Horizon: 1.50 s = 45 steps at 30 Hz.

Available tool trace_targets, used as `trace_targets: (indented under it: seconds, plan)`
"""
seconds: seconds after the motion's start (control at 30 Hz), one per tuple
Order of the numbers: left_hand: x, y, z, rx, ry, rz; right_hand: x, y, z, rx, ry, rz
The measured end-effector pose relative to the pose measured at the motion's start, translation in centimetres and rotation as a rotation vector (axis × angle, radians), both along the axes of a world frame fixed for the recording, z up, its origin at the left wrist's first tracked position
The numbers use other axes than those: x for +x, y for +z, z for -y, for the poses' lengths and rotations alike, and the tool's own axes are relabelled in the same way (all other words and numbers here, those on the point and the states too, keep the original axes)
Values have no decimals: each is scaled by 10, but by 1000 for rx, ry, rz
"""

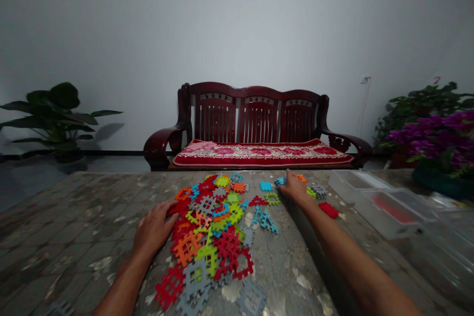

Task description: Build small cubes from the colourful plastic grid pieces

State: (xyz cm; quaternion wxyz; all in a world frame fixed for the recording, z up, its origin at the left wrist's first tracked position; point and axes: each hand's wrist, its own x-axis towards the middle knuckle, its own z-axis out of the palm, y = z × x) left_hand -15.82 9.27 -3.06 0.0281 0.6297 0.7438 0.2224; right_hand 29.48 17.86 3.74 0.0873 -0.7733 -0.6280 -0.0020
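The left hand [155, 223], loosely open with nothing visibly gripped, rests against the mixed heap of interlocking tiles [226, 243], likely steadying it. The right hand [295, 189] is at the blue tile stack [279, 181], seemingly set apart by colour; its grip I cannot tell.

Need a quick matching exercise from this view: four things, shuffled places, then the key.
Things
1. Left hand
2. Right hand
3. Clear plastic boxes
4. Wooden bench

Places
A. Beyond the far edge of the table
B. Next to a blue piece
C. At the left edge of the large pile of pieces
D. Far right on the table

Pairs: 1-C, 2-B, 3-D, 4-A
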Motion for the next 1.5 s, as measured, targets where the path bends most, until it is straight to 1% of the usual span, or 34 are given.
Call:
trace_targets:
  seconds: [0.23, 0.43, 0.5, 0.57, 0.63, 0.67, 0.83, 0.93, 1.03, 1.1, 1.27, 1.4, 1.5]
  plan:
    - [-1, -3, -1, 23, 14, -5, 1, -4, -6, 3, 1, -13]
    - [-3, -5, -3, 9, 2, -18, 1, -3, -3, 2, 18, -29]
    - [-3, -5, -2, 9, 0, -16, 1, 0, 0, 37, 22, -22]
    - [-3, -5, -2, 15, 4, -15, -1, 1, 5, 105, 44, -21]
    - [-2, -4, -1, 17, 8, -16, -6, 1, 14, 160, 110, -58]
    - [-2, -4, -1, 16, 10, -17, -9, 0, 20, 162, 157, -93]
    - [0, -2, 0, 2, 8, -10, -32, -14, 64, 62, 417, -272]
    - [0, 0, 0, 1, 3, -15, -47, -22, 91, 50, 548, -275]
    - [2, 3, 0, -3, -3, -17, -55, -28, 107, 41, 646, -234]
    - [3, 5, 0, -19, -4, -12, -56, -31, 112, 51, 660, -228]
    - [6, 9, 3, -28, 10, -18, -59, -34, 117, 149, 578, -272]
    - [6, 8, 3, -38, 7, -16, -79, -32, 130, 217, 624, -392]
    - [5, 6, 3, -24, -2, -13, -100, -26, 141, 190, 651, -401]
